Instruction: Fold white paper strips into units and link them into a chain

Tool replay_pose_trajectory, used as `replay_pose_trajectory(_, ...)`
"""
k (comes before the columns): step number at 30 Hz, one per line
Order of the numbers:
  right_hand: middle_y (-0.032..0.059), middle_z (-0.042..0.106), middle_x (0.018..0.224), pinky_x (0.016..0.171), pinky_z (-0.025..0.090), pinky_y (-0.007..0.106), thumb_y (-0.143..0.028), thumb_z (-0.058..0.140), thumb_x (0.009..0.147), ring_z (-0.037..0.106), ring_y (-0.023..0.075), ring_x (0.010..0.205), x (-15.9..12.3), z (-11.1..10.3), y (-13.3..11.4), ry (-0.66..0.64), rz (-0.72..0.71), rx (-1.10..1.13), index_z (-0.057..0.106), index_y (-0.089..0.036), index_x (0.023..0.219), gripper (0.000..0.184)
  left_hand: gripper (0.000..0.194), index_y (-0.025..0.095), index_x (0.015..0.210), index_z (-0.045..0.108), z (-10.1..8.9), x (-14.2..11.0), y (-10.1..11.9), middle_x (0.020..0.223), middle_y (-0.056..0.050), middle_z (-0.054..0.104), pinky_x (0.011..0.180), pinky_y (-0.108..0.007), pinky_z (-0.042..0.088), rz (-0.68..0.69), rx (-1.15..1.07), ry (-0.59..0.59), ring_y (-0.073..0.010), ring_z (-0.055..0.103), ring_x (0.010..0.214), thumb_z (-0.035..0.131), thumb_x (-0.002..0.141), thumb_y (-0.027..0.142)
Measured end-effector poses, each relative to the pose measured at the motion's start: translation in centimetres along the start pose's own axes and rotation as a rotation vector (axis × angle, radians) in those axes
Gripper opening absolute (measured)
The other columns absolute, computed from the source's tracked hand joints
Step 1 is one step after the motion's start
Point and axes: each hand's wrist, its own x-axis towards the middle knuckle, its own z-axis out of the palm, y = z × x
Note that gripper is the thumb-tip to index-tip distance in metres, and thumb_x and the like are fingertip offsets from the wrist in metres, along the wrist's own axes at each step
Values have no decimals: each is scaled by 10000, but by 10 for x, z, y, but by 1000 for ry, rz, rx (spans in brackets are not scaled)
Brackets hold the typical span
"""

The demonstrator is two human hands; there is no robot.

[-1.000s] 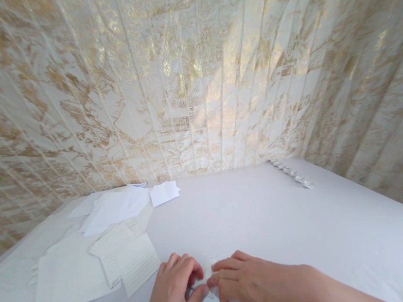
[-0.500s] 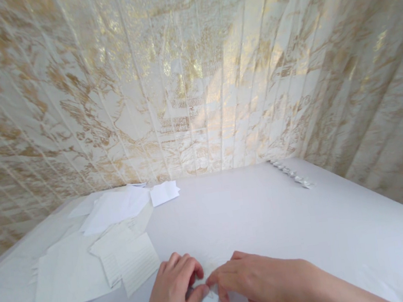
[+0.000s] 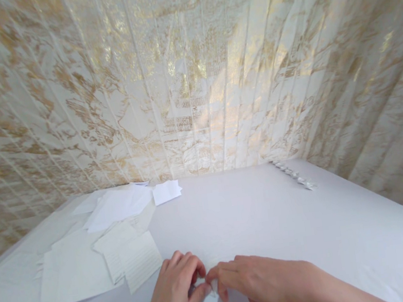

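Low in the head view, my left hand (image 3: 178, 291) and my right hand (image 3: 263, 280) meet over the white tabletop. Between their fingertips is a small folded piece of white paper (image 3: 213, 286), mostly covered by the fingers. The left thumb and bent index finger close on its left side. From the right, my other index finger and thumb pinch it, with the rest of that hand curled. Just left of my left hand lie lined paper pieces (image 3: 141, 261).
Overlapping paper sheets (image 3: 77, 274) spread over the table's left side. Whiter sheets (image 3: 118, 207) and a small stack of paper (image 3: 167, 192) lie at the back. A row of small folded paper pieces (image 3: 292, 175) runs along the back right. A patterned curtain (image 3: 195, 98) hangs behind the table (image 3: 239, 215).
The view has shifted slightly, so the papers appear a little further right. My fingers stay together at the small paper, and slightly more of it shows between them.
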Motion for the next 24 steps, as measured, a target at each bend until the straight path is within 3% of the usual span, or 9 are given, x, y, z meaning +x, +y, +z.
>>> replay_pose_trajectory(6, 74, 616, 1344, 1035, 412, 317, 74, 507, 688, 580, 224, 1233, 1, 0, -2, -7, 23, -12, 645, -202, 1097, 512, 42, 216, 826, 618, -4, 0, 1, 802, 14, 628, 755, -333, 365, -7, -52, -22, -210, 558, 839, 599, 825, 179)
replay_pose_trajectory(10, 86, 626, 1338, 1065, 396, 366, 70, 553, 702, 580, 235, 1235, 3, 4, -3, -2, 52, -62, 650, -192, 1084, 473, 34, 208, 828, 629, -4, 0, -1, 798, 12, 630, 755, -333, 372, -8, -74, -19, -206, 567, 827, 601, 830, 191)
replay_pose_trajectory(14, 63, 599, 1385, 1089, 365, 376, 55, 557, 735, 563, 229, 1260, 2, 6, -4, -4, 65, -78, 653, -207, 1045, 417, 131, 217, 812, 627, -1, 1, -10, 804, 11, 643, 766, -336, 395, -1, -112, -12, -211, 581, 848, 544, 815, 116)
replay_pose_trajectory(19, 57, 658, 1289, 1018, 398, 338, 13, 576, 782, 618, 221, 1160, 6, 5, -5, 12, 35, -181, 634, -212, 1014, 328, 245, 217, 843, 603, -2, 0, -32, 893, -11, 654, 791, -348, 437, -5, -89, 105, -218, 592, 894, 458, 784, 29)
replay_pose_trajectory(22, 63, 684, 1211, 962, 431, 331, -35, 593, 841, 636, 227, 1090, 13, 10, -3, 32, 7, -296, 629, -200, 1006, 236, 332, 238, 929, 607, 4, -11, -39, 964, -18, 660, 775, -323, 473, 111, -21, 168, -206, 616, 895, 417, 796, 0)
replay_pose_trajectory(24, 87, 686, 1173, 971, 437, 346, -88, 598, 882, 613, 248, 1111, 19, 16, -1, 50, -30, -380, 630, -175, 1029, 173, 245, 265, 973, 622, 17, -23, -39, 999, -12, 695, 760, -303, 493, 256, 102, 187, -205, 645, 882, 487, 865, 91)
